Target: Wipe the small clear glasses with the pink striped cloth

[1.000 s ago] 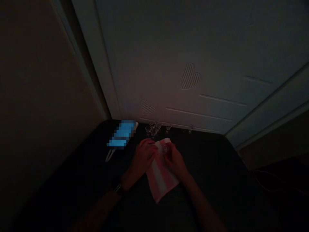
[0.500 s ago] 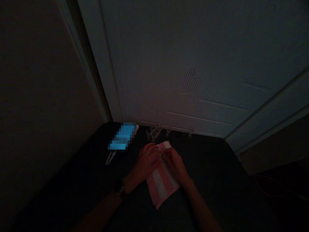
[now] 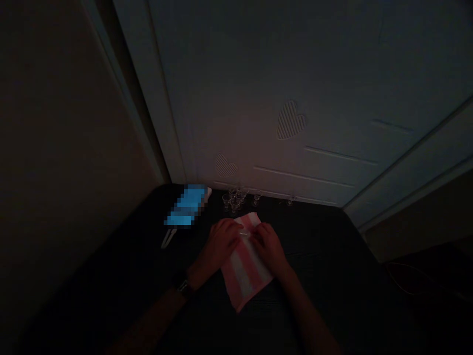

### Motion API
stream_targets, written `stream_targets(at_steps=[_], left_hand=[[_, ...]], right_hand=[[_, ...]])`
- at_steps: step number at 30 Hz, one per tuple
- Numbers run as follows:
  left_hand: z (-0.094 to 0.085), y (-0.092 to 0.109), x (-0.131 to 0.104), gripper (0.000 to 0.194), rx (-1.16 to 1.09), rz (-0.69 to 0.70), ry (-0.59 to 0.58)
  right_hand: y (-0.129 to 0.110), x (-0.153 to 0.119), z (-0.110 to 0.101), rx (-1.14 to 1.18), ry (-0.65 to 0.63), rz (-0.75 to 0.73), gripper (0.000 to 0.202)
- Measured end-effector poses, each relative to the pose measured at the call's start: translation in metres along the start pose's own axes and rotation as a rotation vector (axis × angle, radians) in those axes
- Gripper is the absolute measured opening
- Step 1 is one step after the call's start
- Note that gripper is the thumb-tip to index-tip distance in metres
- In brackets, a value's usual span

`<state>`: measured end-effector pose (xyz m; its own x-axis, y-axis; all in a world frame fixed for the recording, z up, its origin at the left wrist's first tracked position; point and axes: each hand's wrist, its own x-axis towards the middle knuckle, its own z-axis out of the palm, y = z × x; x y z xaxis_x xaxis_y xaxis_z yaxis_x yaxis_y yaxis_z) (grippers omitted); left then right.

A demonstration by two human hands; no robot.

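Note:
A pink-and-white striped cloth lies on the dark table under both hands. My left hand rests at its left edge, fingers curled inward. My right hand is on the cloth's right side with fingers bent together. Between the fingertips shows a small, thin, shiny piece, clear or pale; it is too dark to tell its kind. Just beyond the cloth stands a cluster of small clear stemmed glasses.
Another small glass stands right of the cluster, and one more farther right by the wall. A lit, blurred-out screen with a pale strap lies left on the dark table. The room is very dim.
The fingertips have drawn slightly apart, and a thin bright line now shows between them. The cloth and glasses sit slightly higher in view; the cloth still lies under my hands.

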<state>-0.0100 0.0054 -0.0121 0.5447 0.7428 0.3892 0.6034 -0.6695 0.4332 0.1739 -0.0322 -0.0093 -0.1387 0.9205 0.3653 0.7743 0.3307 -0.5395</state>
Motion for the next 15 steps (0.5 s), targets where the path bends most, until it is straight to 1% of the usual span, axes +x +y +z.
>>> stream_targets(at_steps=[2,4,7,10,13,15], left_hand=[[0.0011,-0.0017,0.0,0.031,-0.005,-0.018,-0.002],[0.0008,-0.0024,0.0,0.03,0.001,-0.014,-0.003],[-0.0007,-0.0027,-0.0003,0.028,0.014,0.01,-0.011],[0.0002,-0.0052,-0.0006,0.03,0.014,-0.008,-0.041],[0.0027,-0.0086,-0.001,0.04,0.018,-0.023,-0.036],[0.0037,-0.0097,-0.0012,0.043,0.025,-0.018,-0.023]], right_hand=[[-0.0004,-0.0002,0.0007,-0.028,-0.015,-0.022,0.018],[-0.0011,-0.0003,0.0011,-0.053,-0.038,-0.043,0.02],[-0.0026,-0.0003,0.0009,-0.086,-0.06,-0.055,0.012],[-0.0051,-0.0004,0.0004,-0.094,-0.069,-0.038,0.007],[-0.0079,-0.0006,0.0002,-0.081,-0.056,-0.027,0.015],[-0.0094,-0.0006,0.0,-0.074,-0.05,-0.033,0.023]])
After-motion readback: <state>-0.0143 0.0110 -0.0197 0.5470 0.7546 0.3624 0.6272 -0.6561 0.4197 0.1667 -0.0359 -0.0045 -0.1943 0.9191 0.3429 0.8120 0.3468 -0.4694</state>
